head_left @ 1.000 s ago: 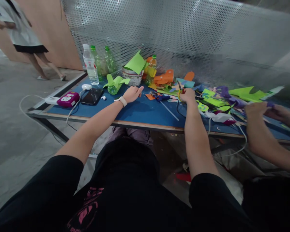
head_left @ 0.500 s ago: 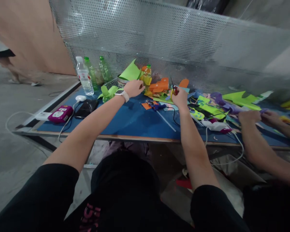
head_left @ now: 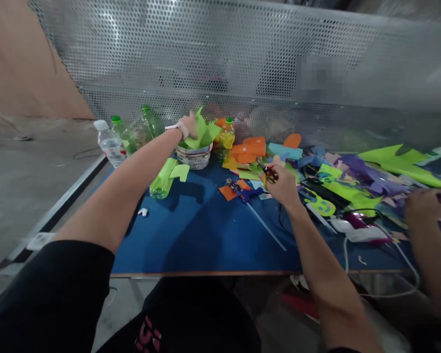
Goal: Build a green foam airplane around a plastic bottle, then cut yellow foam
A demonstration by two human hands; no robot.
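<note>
My left hand, with a white watch on the wrist, reaches far across the blue table and grips the green paper sheet that sticks out of a small woven basket. My right hand is closed around red-handled scissors just above the table, beside a heap of orange paper pieces. A blue glue gun lies on the table just left of that hand.
Several plastic bottles stand at the back left; one green-wrapped bottle lies on its side. Coloured foam scraps and cables cover the right. Another person's hand works at the far right. A perforated metal screen backs the table.
My left hand went from the table top forward to the basket and took hold of the green paper. My right hand lifted with the scissors. The view moved closer and to the right.
</note>
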